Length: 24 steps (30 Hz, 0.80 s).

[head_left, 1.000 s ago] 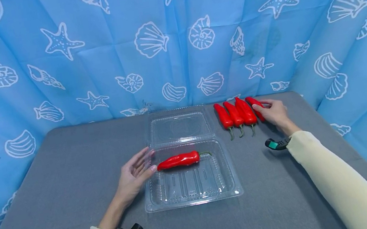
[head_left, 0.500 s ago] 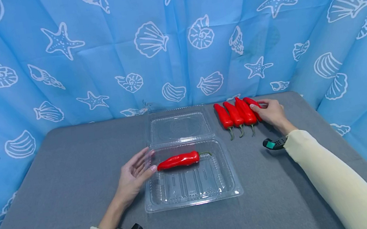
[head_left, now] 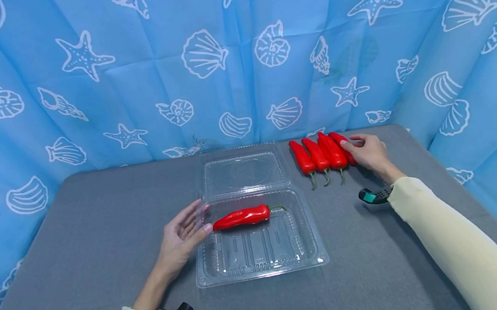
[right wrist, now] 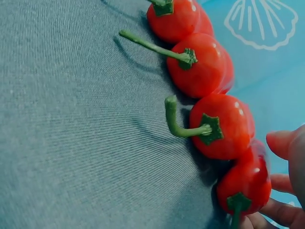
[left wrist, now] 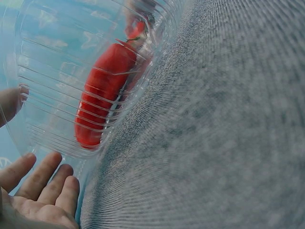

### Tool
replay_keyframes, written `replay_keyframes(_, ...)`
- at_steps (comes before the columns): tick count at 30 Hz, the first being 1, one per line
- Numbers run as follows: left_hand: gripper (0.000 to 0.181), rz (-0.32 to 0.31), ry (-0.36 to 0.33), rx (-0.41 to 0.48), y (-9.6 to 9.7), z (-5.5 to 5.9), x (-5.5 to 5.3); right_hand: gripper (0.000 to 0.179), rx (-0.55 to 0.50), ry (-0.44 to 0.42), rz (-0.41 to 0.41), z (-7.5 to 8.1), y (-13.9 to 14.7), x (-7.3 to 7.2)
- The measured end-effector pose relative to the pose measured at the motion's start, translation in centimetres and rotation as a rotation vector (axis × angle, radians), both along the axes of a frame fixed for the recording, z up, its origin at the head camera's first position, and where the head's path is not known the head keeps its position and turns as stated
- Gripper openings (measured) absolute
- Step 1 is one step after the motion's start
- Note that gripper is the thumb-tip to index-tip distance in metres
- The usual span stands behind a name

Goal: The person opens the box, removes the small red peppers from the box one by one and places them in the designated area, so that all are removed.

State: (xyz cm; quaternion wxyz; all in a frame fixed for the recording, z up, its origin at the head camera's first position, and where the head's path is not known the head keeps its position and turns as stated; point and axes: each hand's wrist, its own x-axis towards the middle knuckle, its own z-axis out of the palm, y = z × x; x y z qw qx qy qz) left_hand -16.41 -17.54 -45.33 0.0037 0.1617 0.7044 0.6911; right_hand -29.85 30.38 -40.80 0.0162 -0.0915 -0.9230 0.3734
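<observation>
A clear plastic clamshell container (head_left: 259,270) lies on the table with its lid folded back. Inside it is one red pepper (head_left: 241,217), its green stem pointing right. My left hand (head_left: 178,236) rests at the container's left side, fingers loosely extended along the wall and thumb at the rim. In the left wrist view the fingers (left wrist: 43,183) are spread beside the ribbed wall. At the back right, my right hand (head_left: 370,152) holds the rightmost red pepper (right wrist: 245,186) of a row, with the thumb over it and the other fingers along its outer side.
Beside that pepper lie three more red peppers (head_left: 333,151), side by side with stems toward me. The container's lid (head_left: 242,172) reaches toward the table's back edge. A blue shell-print curtain (head_left: 233,60) hangs behind the grey table (head_left: 110,236).
My right hand has shifted the rightmost pepper slightly left, closer to the row, then stayed near there. The left hand, container and pepper inside look unchanged.
</observation>
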Motion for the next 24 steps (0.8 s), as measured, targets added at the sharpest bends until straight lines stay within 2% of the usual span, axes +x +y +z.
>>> replay_keyframes(6,0.068,-0.008,-0.001,0.011,-0.1,0.0,0.0,0.067,0.021,0.034,0.03,0.8,-0.1,0.5)
replay_keyframes(14,0.068,-0.003,-0.009,0.002,-0.2,0.0,-0.1,0.069,0.037,0.105,0.083,2.7,-1.6,1.9)
replay_keyframes(19,0.067,0.003,-0.013,-0.003,-0.1,0.1,0.0,0.066,0.044,0.152,0.159,3.7,-3.2,3.1)
replay_keyframes(24,0.068,0.001,-0.014,-0.004,-0.1,0.1,0.0,0.059,0.047,0.201,0.248,4.0,-5.0,4.4)
